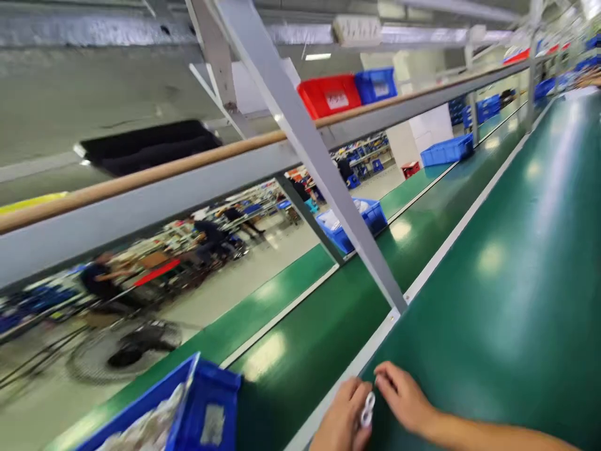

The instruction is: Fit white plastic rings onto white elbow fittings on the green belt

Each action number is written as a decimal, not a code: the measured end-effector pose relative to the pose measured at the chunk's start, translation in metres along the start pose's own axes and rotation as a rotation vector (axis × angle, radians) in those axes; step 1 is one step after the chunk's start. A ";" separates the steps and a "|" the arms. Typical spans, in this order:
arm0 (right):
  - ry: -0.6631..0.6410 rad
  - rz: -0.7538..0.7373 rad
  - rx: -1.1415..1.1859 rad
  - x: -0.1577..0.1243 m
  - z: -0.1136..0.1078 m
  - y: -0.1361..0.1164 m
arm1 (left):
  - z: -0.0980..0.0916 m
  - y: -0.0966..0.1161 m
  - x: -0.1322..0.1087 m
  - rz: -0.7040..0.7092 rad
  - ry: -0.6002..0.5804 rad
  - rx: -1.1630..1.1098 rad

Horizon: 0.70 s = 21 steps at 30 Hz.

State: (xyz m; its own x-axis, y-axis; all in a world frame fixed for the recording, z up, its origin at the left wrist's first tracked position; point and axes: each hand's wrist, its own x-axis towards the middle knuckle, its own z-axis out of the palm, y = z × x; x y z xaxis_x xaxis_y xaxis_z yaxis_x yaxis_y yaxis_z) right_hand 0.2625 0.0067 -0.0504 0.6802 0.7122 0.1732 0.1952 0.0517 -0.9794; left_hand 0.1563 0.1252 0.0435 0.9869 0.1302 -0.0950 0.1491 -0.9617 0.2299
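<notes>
At the bottom of the view, my left hand (pixel 342 418) is closed around small white ring-shaped parts (pixel 367 410). Two round holes show at the edge of its grip, and their exact kind is not clear. My right hand (pixel 406 399) is just to the right, a small gap from the left, with its fingers curled inward. Whatever it may hold is hidden. Both hands are over the near edge of a green work surface (pixel 474 326), beside its pale metal border.
A blue bin (pixel 211 401) with pale bagged items stands at lower left. A slanted metal post (pixel 323 175) rises from the border. Red (pixel 328 97) and blue (pixel 375 84) bins sit on the upper shelf. Farther along are more blue bins (pixel 448 150). Seated people (pixel 211 238) work across the aisle.
</notes>
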 end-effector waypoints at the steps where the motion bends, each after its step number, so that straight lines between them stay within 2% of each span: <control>1: 0.026 0.004 -0.016 0.000 -0.006 0.002 | 0.005 0.004 0.006 -0.024 -0.026 0.002; 4: 0.052 -0.006 -0.063 0.002 -0.014 0.011 | 0.025 0.013 0.019 0.038 -0.068 -0.007; 7: 0.038 -0.045 -0.114 0.002 -0.013 0.021 | 0.052 0.013 0.027 -0.023 -0.060 -0.053; 10: -0.003 -0.107 -0.180 -0.002 -0.012 0.026 | 0.073 0.007 0.032 -0.043 -0.012 -0.089; 12: -0.040 -0.149 -0.227 -0.006 -0.014 0.026 | 0.081 0.002 0.035 -0.007 0.068 -0.132; 15: -0.089 -0.195 -0.280 -0.012 -0.015 0.024 | 0.084 -0.008 0.037 0.082 0.127 -0.197; 19: -0.132 -0.317 -0.516 -0.018 -0.013 0.025 | 0.073 -0.024 0.026 0.205 0.025 -0.243; 21: -0.140 -0.428 -0.659 -0.022 -0.010 0.026 | 0.061 -0.030 0.013 0.209 0.000 -0.232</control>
State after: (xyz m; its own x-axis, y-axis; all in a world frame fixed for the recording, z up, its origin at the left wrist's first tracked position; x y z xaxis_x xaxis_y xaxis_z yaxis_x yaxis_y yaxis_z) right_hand 0.2603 -0.0147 -0.0788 0.3656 0.8074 0.4630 0.8266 -0.0529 -0.5603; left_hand 0.1606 0.1413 -0.0237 0.9977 -0.0648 -0.0221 -0.0474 -0.8870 0.4594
